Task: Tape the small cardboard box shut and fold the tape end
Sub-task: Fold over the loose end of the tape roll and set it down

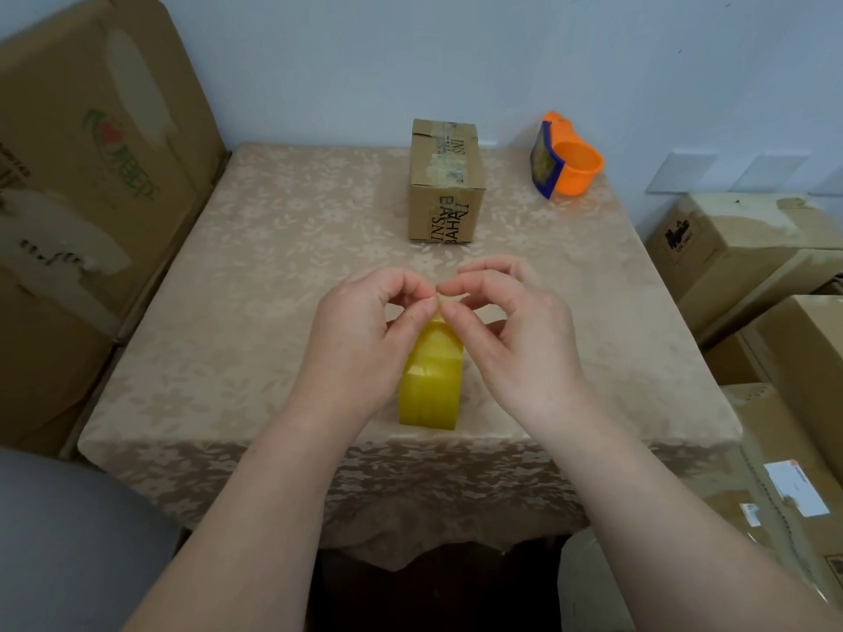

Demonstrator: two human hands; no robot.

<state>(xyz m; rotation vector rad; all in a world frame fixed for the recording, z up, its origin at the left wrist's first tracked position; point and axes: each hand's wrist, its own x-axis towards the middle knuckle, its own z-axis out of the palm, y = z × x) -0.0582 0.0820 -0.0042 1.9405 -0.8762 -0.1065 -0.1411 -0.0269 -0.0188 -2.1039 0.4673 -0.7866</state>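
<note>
I see two bare hands meeting over the near part of the worktop, which has a tan cloth with a leaf pattern on it. My left hand and my right hand are both curled, and the thumb and first finger of each are pinched together on the tape end, a thin clear bit that sticks up between the fingertips. The two pinches touch each other right at that bit. Under the hands stands the tape roll. It is yellow and see-through, it stands on its edge on the worktop, and it sits close to the near edge. The tape end comes up from the top of the roll. The box is small and brown, with black letters on its side. It sits farther back on the worktop, well apart from the hands, near the wall. Its top flaps are down and strips of tape run across the top. To the right of the box, near the back right corner, lies an orange and blue dispenser. Big cartons stand on the left of the worktop, and more are on the right.
</note>
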